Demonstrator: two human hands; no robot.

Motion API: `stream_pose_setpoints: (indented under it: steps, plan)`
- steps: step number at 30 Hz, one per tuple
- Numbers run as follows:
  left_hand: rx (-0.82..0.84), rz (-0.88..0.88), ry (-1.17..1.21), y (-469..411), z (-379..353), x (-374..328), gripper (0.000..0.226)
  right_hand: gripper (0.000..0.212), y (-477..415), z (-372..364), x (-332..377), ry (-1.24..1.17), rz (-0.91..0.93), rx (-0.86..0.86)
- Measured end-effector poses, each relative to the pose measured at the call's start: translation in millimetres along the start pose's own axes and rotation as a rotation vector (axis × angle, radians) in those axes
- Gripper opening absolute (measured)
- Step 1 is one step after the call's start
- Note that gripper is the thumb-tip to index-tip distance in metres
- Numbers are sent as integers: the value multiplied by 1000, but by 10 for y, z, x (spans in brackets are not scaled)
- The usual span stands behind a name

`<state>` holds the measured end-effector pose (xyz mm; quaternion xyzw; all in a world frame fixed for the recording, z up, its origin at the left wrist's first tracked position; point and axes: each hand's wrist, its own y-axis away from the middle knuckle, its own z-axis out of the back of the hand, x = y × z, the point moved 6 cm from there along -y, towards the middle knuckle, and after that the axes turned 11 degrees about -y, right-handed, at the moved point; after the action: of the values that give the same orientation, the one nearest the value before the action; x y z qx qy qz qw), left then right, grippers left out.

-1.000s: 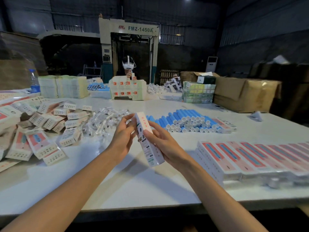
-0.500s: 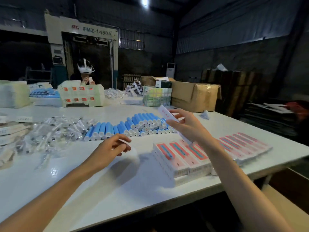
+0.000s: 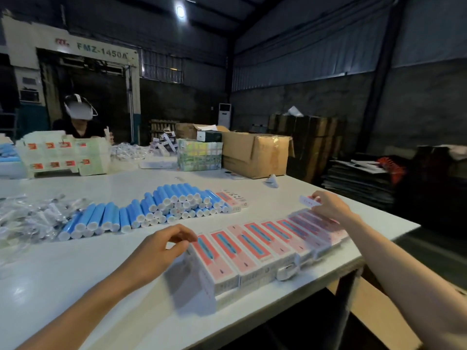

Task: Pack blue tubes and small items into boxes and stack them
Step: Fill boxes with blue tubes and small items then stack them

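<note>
Box [image 3: 309, 201] pinched in right grip [image 3: 328, 207] above row of boxes [image 3: 252, 246], left grip [image 3: 161, 248] loosely curled, empty

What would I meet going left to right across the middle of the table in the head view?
Clear packets → blue tubes → box beside the tubes → held box → right hand.

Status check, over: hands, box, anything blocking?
Right hand pinches box at far end of box row. Left hand at its near end, grip unclear. Nothing seen blocking.
</note>
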<state>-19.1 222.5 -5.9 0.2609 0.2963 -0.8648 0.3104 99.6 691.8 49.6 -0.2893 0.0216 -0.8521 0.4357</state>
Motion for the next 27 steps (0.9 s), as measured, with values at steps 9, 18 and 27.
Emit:
stream_pose_setpoints:
  steps: [9, 18, 27]
  plan:
    - [-10, -26, 35, -92, -172, -20, 26, 43, -126, 46, -428, 58, -112, 18]
    - [-14, -33, 44, -85, -91, 38, 28, 44, -134, -15, -400, 84, -134, 63]
    - [-16, -11, 13, 18, 86, -50, 26, 35, -32, -175, 729, -37, 161, -183]
